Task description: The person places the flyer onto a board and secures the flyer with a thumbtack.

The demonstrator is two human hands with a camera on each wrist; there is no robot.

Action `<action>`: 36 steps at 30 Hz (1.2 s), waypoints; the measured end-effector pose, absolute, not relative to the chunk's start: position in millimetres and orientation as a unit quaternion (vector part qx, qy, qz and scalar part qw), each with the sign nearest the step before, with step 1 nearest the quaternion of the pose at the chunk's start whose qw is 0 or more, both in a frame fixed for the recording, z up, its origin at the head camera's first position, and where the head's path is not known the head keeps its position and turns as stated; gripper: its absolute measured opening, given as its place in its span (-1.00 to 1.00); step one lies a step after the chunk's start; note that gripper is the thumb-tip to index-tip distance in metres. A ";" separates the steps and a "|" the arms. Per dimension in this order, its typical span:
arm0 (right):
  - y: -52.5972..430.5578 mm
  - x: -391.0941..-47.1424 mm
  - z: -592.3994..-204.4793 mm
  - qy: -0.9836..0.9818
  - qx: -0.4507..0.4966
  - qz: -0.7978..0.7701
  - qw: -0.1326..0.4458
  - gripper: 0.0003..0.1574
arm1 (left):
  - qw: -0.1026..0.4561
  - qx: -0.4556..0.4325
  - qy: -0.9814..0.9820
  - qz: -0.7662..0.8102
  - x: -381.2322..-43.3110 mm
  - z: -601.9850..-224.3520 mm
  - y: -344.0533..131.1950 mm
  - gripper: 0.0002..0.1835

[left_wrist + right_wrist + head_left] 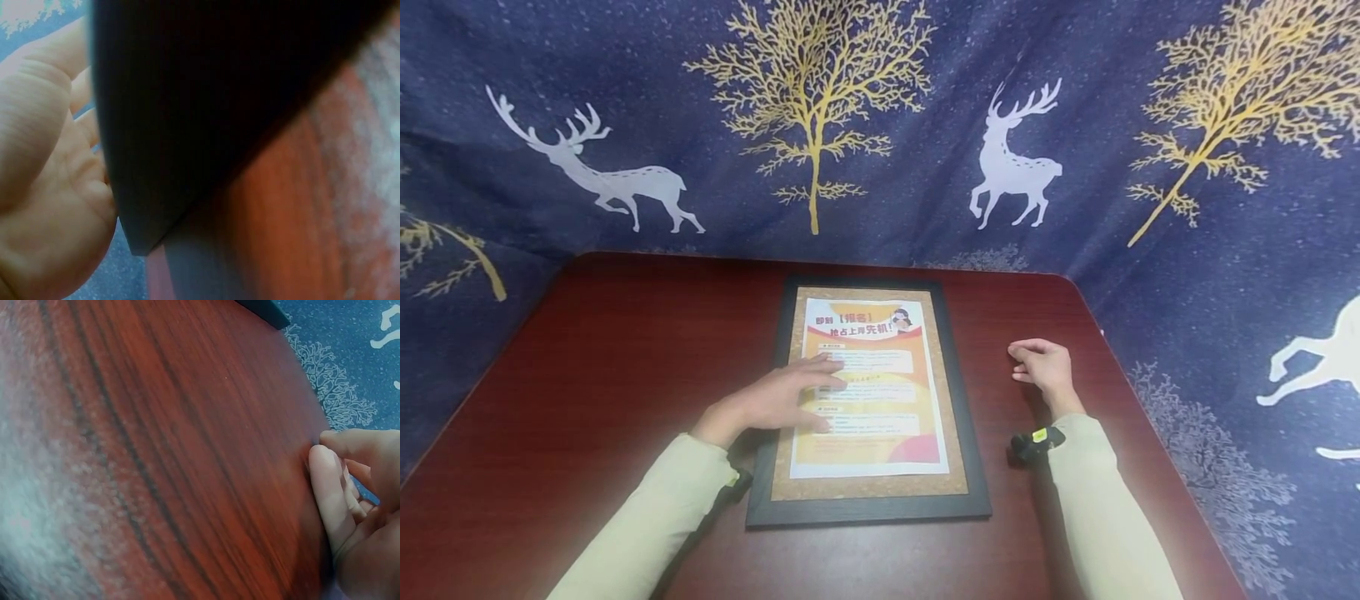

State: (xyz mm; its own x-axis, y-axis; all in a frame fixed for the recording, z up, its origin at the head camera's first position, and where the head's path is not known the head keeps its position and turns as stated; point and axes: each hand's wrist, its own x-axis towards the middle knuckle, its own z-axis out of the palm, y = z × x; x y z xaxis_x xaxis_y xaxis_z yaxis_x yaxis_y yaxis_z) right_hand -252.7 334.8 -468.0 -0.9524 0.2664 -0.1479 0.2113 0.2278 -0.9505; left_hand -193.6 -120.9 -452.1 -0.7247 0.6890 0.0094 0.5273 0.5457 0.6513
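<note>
A colourful printed poster (871, 433) lies on the cork face of a dark-framed board (868, 510), flat on the table. My left hand (782, 396) reaches over the board's left side, its spread fingers over the poster's left half. In the left wrist view the dark frame (134, 187) covers much of the picture and hides the fingertips of the left hand (56, 212). To the right of the board, my right hand (1047, 371) is low over the table, thumb and forefinger close together. In the right wrist view I cannot tell whether the right hand (362, 512) pinches something tiny.
The dark red wooden table (587, 400) extends on both sides of the board. Behind it hangs a blue cloth (895, 192) printed with white deer and golden trees, which also runs down along the table's right edge. Each wrist carries a small black camera (1036, 443).
</note>
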 end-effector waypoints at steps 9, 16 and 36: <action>335.3 -253.3 -467.8 -0.766 -0.161 0.623 0.006 -0.72 | 0.123 0.347 0.872 0.324 -193.3 -452.6 -122.9 -0.28; 339.2 -248.2 -463.5 -0.750 -0.146 0.645 -0.014 -0.90 | 0.133 0.342 0.873 0.321 -195.2 -451.9 -122.6 -0.28; 328.4 -243.7 -447.0 -0.709 -0.118 0.689 -0.097 -0.44 | 0.134 0.343 0.869 0.330 -195.4 -450.9 -120.8 -0.30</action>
